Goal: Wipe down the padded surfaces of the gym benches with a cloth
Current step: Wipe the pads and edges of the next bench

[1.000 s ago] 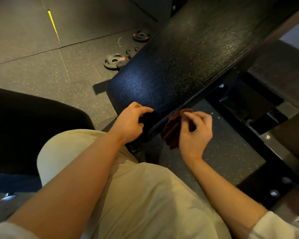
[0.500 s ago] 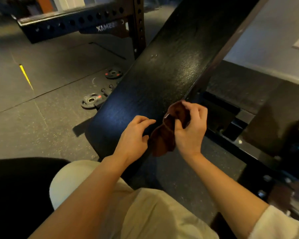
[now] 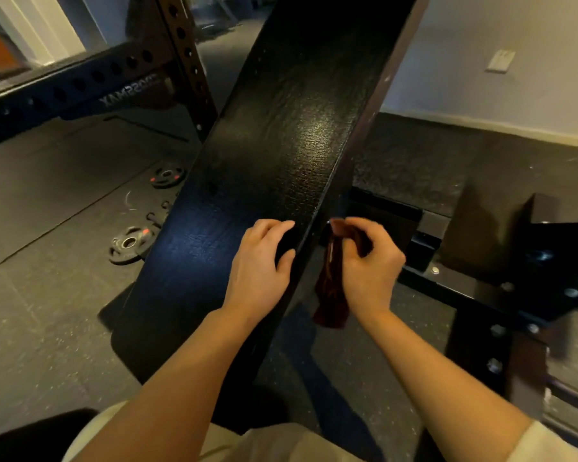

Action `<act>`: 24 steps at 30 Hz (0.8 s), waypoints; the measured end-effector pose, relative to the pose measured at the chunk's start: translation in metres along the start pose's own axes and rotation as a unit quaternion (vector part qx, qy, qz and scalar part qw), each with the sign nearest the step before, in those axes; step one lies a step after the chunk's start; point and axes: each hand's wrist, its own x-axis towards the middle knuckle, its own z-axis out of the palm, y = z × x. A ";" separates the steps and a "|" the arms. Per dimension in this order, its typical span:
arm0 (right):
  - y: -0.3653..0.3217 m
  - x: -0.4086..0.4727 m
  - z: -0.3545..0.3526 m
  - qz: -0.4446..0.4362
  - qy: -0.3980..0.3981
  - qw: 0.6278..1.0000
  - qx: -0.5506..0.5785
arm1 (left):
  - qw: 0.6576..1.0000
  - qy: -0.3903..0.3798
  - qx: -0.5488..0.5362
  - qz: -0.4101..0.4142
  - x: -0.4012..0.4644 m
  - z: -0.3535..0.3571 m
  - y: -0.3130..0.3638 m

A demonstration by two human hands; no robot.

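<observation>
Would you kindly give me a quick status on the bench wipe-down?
Left hand resting on bench pad. Right hand holds cloth beside pad's edge. Pad surface unobstructed.

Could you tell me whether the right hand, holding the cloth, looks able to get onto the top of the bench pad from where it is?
Probably yes. The right hand pinches the cloth just off the bench pad edge; only the left hand rests nearby, and the pad beyond it lies bare.

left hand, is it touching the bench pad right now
Touching. The head view shows the left hand lying on the black bench pad near its right edge, fingers on the surface, while the right hand holds the cloth beside the pad.
</observation>
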 end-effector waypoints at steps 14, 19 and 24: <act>0.012 -0.021 0.012 0.155 -0.063 0.986 0.024 | 0.999 0.034 -0.026 0.033 0.007 0.020 -0.017; -0.013 0.013 0.039 0.102 0.056 0.989 0.090 | 0.999 0.034 -0.038 0.015 0.005 0.023 -0.015; -0.002 -0.026 0.025 0.071 -0.119 0.983 0.122 | 0.998 0.043 -0.026 0.027 0.007 0.025 -0.018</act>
